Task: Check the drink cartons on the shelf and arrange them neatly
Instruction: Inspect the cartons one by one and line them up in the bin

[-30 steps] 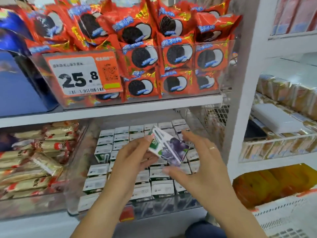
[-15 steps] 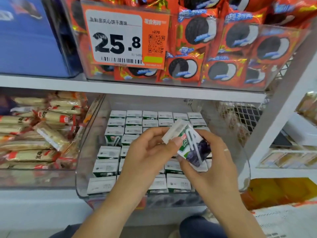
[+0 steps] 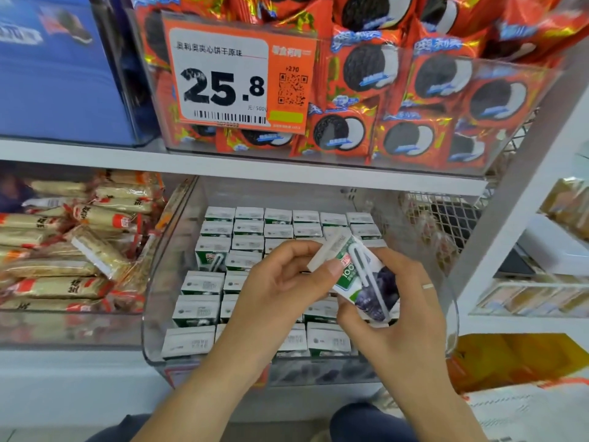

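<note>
Both hands hold one small drink carton (image 3: 360, 275) tilted above a clear plastic bin (image 3: 172, 250) on the lower shelf. The carton is white and green with dark grapes and a wrapped straw on its face. My left hand (image 3: 280, 291) pinches its upper left end with thumb and fingers. My right hand (image 3: 401, 317), with a ring on one finger, grips its lower right side from behind. Several matching cartons (image 3: 248, 231) stand upright in rows inside the bin, white tops up; my hands hide the middle rows.
Orange cookie packs (image 3: 411, 100) fill a clear bin on the shelf above, behind a 25.8 price tag (image 3: 236, 78). Wrapped snack bars (image 3: 67, 250) lie in the bin to the left. A white shelf upright (image 3: 522, 193) and wire basket (image 3: 446, 221) stand to the right.
The carton has turned from lying flatter to showing its straw side, and my hands have closed in on it. The view has come nearer and lower toward the bin.
</note>
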### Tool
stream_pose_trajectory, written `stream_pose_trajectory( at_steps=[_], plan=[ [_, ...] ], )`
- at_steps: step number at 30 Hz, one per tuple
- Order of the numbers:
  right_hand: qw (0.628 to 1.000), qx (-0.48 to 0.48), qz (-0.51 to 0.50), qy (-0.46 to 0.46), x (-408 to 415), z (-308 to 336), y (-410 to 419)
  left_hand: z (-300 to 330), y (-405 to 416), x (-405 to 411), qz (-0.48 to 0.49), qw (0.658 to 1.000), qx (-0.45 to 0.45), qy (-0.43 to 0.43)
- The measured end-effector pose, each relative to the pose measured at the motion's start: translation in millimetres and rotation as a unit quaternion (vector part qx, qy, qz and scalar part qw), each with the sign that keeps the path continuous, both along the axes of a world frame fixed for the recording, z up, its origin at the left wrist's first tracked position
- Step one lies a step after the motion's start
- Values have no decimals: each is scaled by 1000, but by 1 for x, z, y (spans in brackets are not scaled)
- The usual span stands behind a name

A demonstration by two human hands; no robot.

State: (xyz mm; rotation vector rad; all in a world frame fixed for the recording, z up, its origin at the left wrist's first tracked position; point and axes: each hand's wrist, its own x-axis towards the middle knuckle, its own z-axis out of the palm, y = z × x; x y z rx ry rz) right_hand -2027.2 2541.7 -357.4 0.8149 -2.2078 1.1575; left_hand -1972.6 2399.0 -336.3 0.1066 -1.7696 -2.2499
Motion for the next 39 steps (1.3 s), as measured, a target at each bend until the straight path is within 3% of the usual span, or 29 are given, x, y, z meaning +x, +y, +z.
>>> stream_pose_trajectory(
  at_steps=[10,15,19,22,31,39],
  plan=[
    [1000,24,-15,9,-4,-5,2,-2,4,-1,3,998,-65,-27],
    [998,65,-10,-6,-5,-9,0,-5,1,-3,3,999,15,-46],
    [999,18,4,-48,-6,-4,2,-5,-6,-6,-8,992,103,-71],
    [1000,6,3,-8,-3,-4,3,-4,-9,-5,-30,987,142,-69],
    [998,-16,-6,58,0,-2,4,-4,-6,-7,-44,983,163,-77],
    [999,-30,-31,-27,4,-1,2,-5,-5,-9,-38,987,132,-85]
  ],
)
